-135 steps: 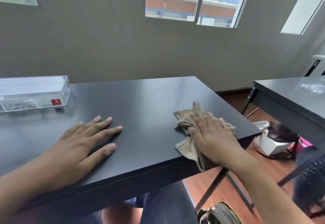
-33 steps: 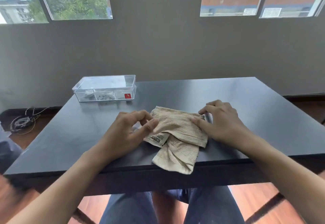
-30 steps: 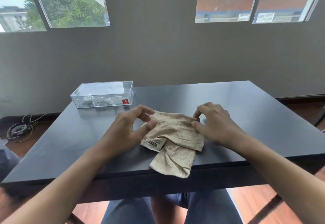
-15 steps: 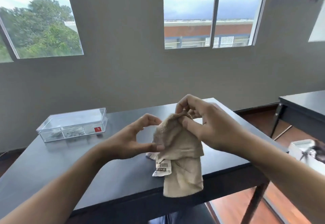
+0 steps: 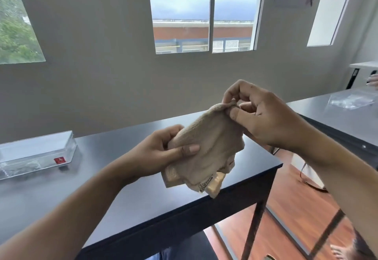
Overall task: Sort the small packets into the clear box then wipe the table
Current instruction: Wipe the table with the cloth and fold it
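Observation:
A beige cloth point(image 5: 206, 153) with a sewn label hangs in the air above the dark table point(image 5: 122, 188), held by both hands. My left hand point(image 5: 157, 155) grips its left side, thumb pressed on the fabric. My right hand point(image 5: 261, 116) pinches its top corner, higher and to the right. The clear box point(image 5: 36, 153) with a red sticker stands at the table's far left, lid on; small packets lie inside it, seen dimly through the wall.
A second dark table point(image 5: 337, 124) stands to the right with a clear plastic bag point(image 5: 351, 100) on it. Wooden floor and table legs show between them. A white object point(image 5: 306, 176) sits on the floor. A wall with windows lies behind.
The cloth lay on the table a second ago; both hands have lifted it clear. My right hand rose with the top corner, my left closed on its side. The view turned right.

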A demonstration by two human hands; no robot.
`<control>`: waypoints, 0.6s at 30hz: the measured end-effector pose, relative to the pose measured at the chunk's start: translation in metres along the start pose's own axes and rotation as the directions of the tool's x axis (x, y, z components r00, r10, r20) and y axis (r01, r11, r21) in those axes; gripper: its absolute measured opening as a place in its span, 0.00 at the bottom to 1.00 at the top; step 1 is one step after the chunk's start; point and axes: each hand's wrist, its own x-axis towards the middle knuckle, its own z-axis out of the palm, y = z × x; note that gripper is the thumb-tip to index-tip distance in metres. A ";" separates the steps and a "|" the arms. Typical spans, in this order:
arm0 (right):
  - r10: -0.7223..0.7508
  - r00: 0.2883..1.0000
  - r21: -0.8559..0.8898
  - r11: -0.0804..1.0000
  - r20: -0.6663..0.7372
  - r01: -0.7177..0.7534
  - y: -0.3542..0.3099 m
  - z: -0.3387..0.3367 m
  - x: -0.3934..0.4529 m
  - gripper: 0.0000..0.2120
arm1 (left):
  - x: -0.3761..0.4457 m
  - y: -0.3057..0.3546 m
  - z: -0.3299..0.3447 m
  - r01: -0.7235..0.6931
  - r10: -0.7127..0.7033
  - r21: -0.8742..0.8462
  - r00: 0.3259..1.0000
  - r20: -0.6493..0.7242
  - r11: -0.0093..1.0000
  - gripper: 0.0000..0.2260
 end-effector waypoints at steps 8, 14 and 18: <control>0.259 0.929 -0.011 0.962 -0.265 -0.271 0.062 -0.028 -0.004 0.04 | 0.045 -0.002 0.051 0.017 -0.024 -0.053 0.989 -0.143 0.998 0.11; 0.392 0.871 -0.144 0.883 -0.296 -0.447 0.111 -0.020 0.011 0.10 | 0.085 -0.023 0.090 0.128 -0.102 0.081 0.959 -0.265 0.988 0.09; 0.418 0.904 -0.289 0.858 -0.090 -0.425 0.147 0.017 0.005 0.20 | 0.098 -0.049 0.102 0.097 0.020 0.598 0.982 -0.186 0.796 0.19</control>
